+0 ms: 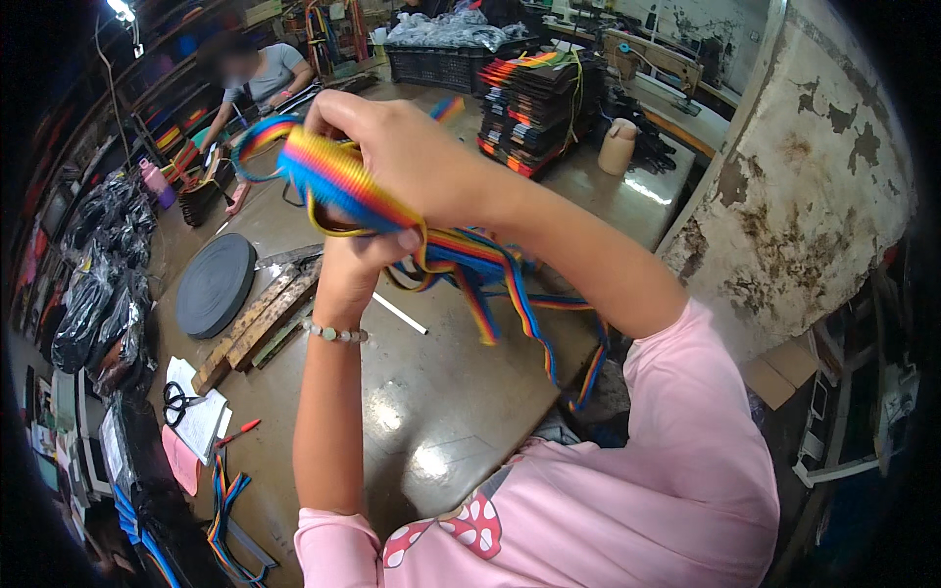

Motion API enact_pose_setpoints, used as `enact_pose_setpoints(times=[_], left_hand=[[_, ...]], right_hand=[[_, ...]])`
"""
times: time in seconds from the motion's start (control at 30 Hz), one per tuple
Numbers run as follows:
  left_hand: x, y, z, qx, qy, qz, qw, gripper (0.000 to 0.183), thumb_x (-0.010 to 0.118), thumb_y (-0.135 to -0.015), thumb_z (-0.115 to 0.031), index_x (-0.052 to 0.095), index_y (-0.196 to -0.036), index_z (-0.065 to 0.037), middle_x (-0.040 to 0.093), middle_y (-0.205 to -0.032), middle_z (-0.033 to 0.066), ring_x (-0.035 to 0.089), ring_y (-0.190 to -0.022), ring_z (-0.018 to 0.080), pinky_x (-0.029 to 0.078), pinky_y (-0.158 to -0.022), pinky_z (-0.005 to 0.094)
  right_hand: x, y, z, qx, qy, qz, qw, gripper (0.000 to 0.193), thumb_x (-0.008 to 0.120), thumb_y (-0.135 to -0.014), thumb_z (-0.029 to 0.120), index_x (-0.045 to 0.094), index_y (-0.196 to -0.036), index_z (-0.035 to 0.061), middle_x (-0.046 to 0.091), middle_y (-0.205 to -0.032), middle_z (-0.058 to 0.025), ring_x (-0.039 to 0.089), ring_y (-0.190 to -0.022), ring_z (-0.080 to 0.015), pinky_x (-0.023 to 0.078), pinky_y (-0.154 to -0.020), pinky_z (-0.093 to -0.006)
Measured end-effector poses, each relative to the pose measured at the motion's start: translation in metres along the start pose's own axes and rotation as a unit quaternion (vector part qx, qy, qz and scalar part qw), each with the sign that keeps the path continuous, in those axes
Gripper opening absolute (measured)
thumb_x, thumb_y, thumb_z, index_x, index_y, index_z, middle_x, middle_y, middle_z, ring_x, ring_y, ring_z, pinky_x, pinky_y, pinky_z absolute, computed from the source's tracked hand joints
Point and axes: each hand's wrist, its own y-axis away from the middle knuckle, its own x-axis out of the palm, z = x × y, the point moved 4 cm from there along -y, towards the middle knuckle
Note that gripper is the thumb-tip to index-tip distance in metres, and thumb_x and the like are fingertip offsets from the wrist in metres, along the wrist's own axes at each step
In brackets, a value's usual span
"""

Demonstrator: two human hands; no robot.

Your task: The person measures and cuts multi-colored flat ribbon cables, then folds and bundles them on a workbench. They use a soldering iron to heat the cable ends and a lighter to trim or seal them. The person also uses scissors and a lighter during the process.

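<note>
A bundle of rainbow-striped webbing straps (338, 181) is held up over the table, folded into loops. My left hand (355, 260), below a beaded bracelet, is closed around the lower part of the bundle with its thumb on the straps. From above, my right hand (397, 147) bends over the same bundle, its fingers closed on the looped end; some fingertips are hidden behind the straps. Several loose strap ends (520, 309) hang to the right under my right forearm, down past the table edge.
A dark flat roll (216, 284) and wooden bars (260, 323) lie left on the table (412, 392). Nearer are scissors (177, 404), papers (204, 426), a red pen (238, 432) and more rainbow straps (223, 519). A stack of black pieces (529, 108) and a co-worker (265, 78) are farther off.
</note>
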Motion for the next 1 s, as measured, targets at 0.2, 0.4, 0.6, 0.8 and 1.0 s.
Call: enact_pose_setpoints(times=[0.2,0.4,0.6,0.8,1.0], left_hand=[[-0.019,-0.005,-0.020,0.075,-0.156,-0.040,0.984,0.035,0.074,-0.068,-0.004,0.060,-0.100,-0.003,0.061,-0.098,0.0022,0.058,-0.088,0.0123,0.048,-0.080,0.0284],[-0.054,0.005,-0.048,0.101,0.103,-0.167,0.975,0.036,0.066,-0.073,-0.008,0.051,-0.105,-0.003,0.059,-0.090,0.0078,0.062,-0.087,0.0212,0.053,-0.083,0.0376],[-0.110,0.022,-0.084,0.193,-0.022,-0.210,0.958,0.040,0.061,-0.075,-0.013,0.051,-0.110,0.002,0.061,-0.102,0.0166,0.061,-0.099,0.0286,0.049,-0.087,0.0381],[-0.181,0.094,-0.111,0.097,0.022,-0.222,0.970,0.038,0.058,-0.077,-0.020,0.054,-0.109,0.002,0.061,-0.096,0.0133,0.060,-0.090,0.0239,0.050,-0.083,0.0375],[-0.159,0.097,-0.069,-0.062,-0.179,-0.153,0.970,0.061,0.074,-0.066,-0.006,0.047,-0.120,0.000,0.057,-0.109,0.0082,0.057,-0.099,0.0177,0.045,-0.090,0.0328]], right_hand=[[-0.007,-0.018,-0.011,0.010,0.107,0.275,0.955,0.064,0.068,-0.070,0.035,0.046,-0.128,0.0178,0.050,-0.118,-0.0181,0.041,-0.117,-0.0362,0.033,-0.098,-0.0431],[-0.008,0.042,-0.039,0.310,-0.289,0.113,0.898,0.093,0.068,-0.077,0.039,0.011,-0.146,0.0145,0.034,-0.138,-0.0192,0.040,-0.123,-0.0251,0.035,-0.102,-0.0375],[0.115,0.164,-0.004,0.383,-0.379,0.256,0.803,0.066,0.071,-0.078,0.026,0.038,-0.129,-0.0014,0.056,-0.104,-0.0118,0.057,-0.093,-0.0182,0.046,-0.081,-0.0306],[0.040,0.131,-0.035,0.448,-0.504,0.284,0.682,0.025,0.063,-0.087,0.021,0.058,-0.104,0.0025,0.059,-0.076,-0.0008,0.061,-0.067,-0.0077,0.052,-0.059,-0.0239],[0.033,0.019,-0.011,0.161,-0.080,0.417,0.891,0.033,0.061,-0.074,0.029,0.060,-0.080,-0.0035,0.059,-0.063,-0.0121,0.057,-0.056,-0.0207,0.047,-0.054,-0.0357]])
